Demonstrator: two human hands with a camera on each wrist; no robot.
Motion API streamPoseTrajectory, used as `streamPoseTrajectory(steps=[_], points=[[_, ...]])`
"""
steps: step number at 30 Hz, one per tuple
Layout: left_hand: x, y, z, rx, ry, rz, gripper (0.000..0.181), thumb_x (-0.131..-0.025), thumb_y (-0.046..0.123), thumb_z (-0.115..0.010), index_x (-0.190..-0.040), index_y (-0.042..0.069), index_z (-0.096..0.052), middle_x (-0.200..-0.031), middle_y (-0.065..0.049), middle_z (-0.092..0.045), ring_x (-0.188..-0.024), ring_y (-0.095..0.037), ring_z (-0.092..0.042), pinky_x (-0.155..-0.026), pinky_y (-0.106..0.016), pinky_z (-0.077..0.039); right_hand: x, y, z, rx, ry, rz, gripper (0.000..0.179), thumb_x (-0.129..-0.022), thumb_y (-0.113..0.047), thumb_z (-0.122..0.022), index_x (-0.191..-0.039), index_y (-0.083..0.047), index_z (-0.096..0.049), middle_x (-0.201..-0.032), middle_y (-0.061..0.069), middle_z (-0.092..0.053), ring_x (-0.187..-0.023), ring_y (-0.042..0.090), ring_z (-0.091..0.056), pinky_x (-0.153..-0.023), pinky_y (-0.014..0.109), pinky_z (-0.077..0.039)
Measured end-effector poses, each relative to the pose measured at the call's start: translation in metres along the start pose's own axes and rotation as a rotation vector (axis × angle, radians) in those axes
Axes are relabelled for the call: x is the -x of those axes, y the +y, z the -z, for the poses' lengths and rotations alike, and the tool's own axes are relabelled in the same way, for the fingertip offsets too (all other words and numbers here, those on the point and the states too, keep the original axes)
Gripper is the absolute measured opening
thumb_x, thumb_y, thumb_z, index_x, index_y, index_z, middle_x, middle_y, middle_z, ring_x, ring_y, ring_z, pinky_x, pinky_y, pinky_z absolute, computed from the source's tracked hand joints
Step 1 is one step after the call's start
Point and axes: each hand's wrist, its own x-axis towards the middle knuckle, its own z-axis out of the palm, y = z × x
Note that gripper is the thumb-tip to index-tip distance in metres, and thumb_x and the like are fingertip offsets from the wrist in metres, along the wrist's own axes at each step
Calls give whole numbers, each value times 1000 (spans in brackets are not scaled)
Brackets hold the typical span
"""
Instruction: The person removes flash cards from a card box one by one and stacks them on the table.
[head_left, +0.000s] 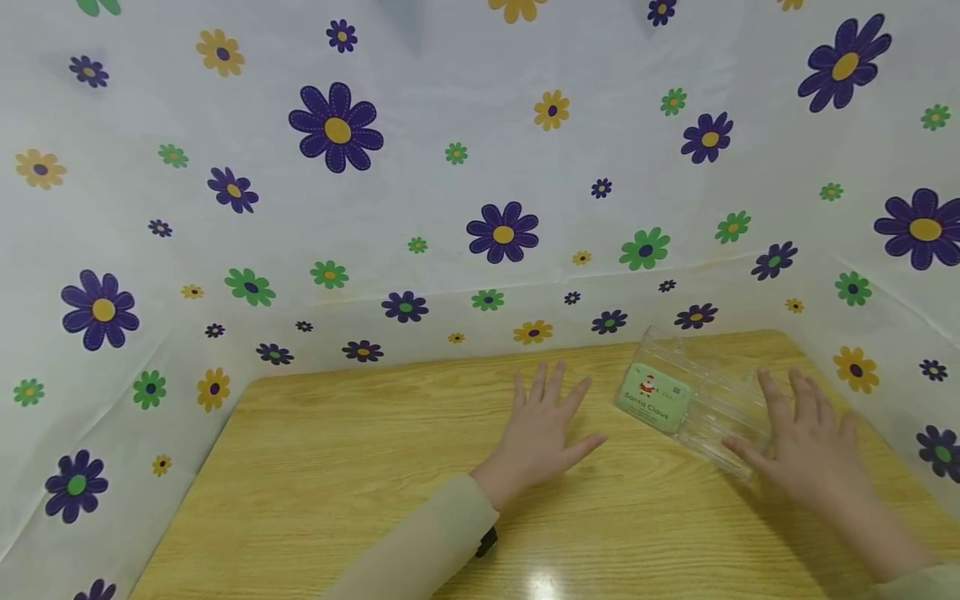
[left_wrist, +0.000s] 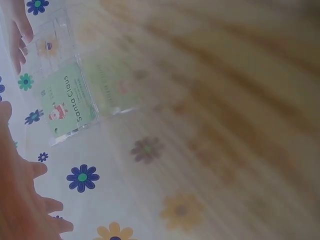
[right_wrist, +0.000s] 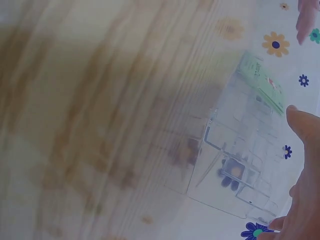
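Observation:
A clear plastic organizer (head_left: pixel 720 398) with divided compartments sits at the back right of the wooden table. At its left end is a green card (head_left: pixel 656 398) printed with a Santa figure and the words "Santa Claus". My left hand (head_left: pixel 542 433) is spread over the table to the left of the organizer, holding nothing. Fingers spread, my right hand (head_left: pixel 813 454) overlaps the organizer's right end in the head view. The right wrist view shows the thumb pointing toward the green card (right_wrist: pixel 265 85), with the compartments of the organizer (right_wrist: pixel 235 155) beside the hand.
The wooden table (head_left: pixel 337 467) is ringed at the back and sides by a white flower-printed sheet (head_left: pixel 420 192). Part of a black object (head_left: pixel 487 543) shows under the left sleeve. Light glares off the tabletop near the front.

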Motion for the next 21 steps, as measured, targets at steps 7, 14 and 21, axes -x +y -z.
streamPoseTrajectory(steps=[7, 14, 21], points=[[-14, 4, -5, 38, 11, -8, 79, -106, 71, -39, -169, 26, -28, -176, -21, -21, -162, -47, -20, -127, -74, -18, -4, -3, -3, -18, 5, 9, 109, -99, -66, -62, -171, -11, -2, -165, 45, -10, -140, 72, -23, -106, 91, -19], [-27, 9, -7, 36, -2, 5, 78, -106, 71, -38, -169, 26, -28, -177, -18, -20, -164, -44, -18, -129, -71, -18, -8, -10, -4, -24, 14, 6, 107, -99, -66, -62, -170, -7, -8, -165, 45, -12, -143, 71, -21, -109, 91, -15], [-42, 16, -12, 38, -15, 4, 78, -107, 71, -38, -169, 26, -27, -177, -17, -18, -164, -41, -17, -131, -66, -17, -11, -12, -5, -13, 34, 9, 107, -99, -67, -61, -170, -5, -10, -165, 43, -14, -145, 69, -20, -113, 89, -11]])
